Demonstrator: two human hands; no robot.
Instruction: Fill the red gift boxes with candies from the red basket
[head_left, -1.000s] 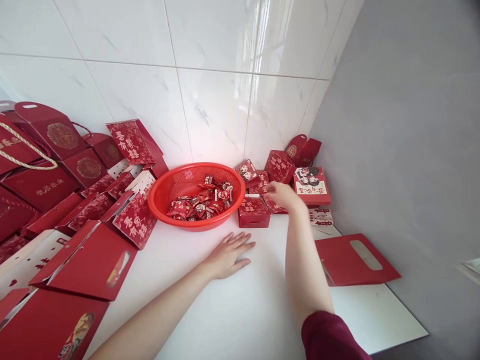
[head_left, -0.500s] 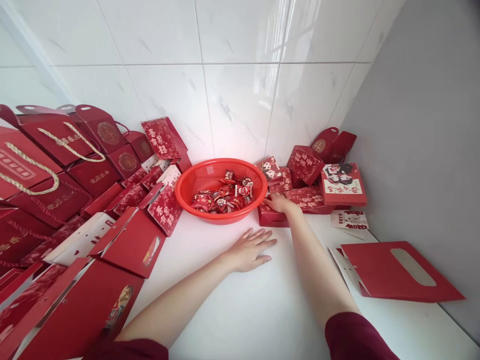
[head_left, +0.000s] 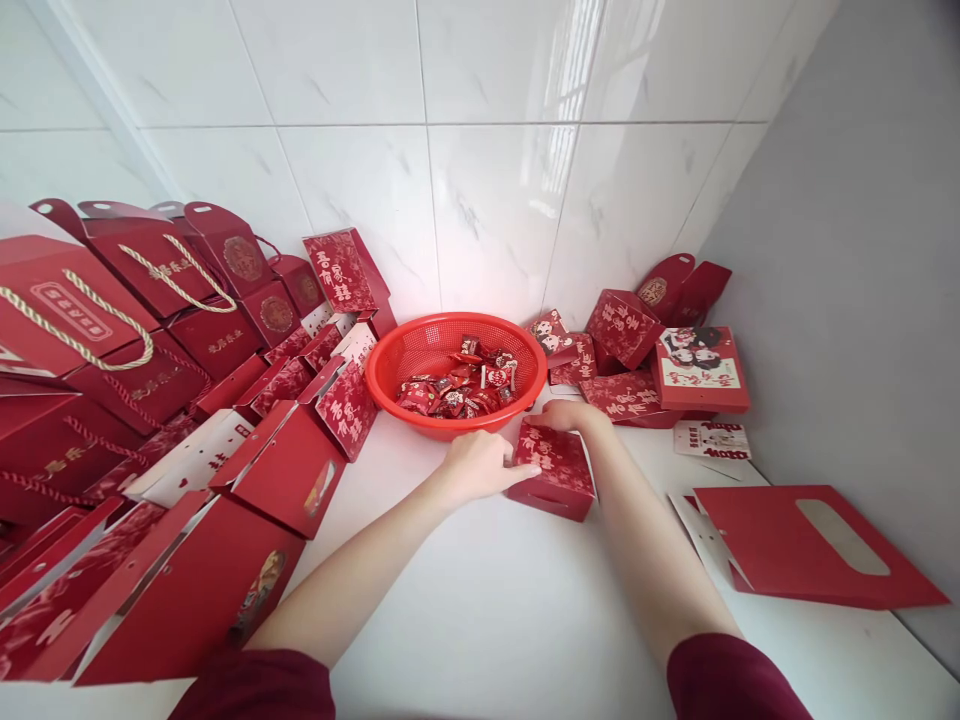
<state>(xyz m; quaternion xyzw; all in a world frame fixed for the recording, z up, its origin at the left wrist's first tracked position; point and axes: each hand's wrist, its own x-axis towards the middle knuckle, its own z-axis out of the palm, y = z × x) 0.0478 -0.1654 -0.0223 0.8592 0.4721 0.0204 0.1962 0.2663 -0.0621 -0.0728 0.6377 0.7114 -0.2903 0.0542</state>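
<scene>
A small red gift box (head_left: 553, 468) with pale printed lettering lies on the white table in front of the basket. My left hand (head_left: 480, 466) grips its left side, thumb on the top and the other fingers partly hidden. My right hand (head_left: 574, 414) is closed over the far right edge of the same box, its fingertips mostly out of sight. Just beyond both hands stands a red plastic basket (head_left: 382, 400), holding several red-wrapped candies (head_left: 459, 388).
Rows of red gift boxes and rope-handled bags (head_left: 112, 300) crowd the left. More red boxes (head_left: 626, 330) are piled at the back right, near a picture card (head_left: 712, 440). A flat red folded bag (head_left: 795, 540) lies by the grey panel (head_left: 847, 300). A tiled wall (head_left: 345, 180) rises behind.
The small box has come away from the back-right pile toward me, with my right hand on it. My left hand has risen from lying flat on the table and taken its left side.
</scene>
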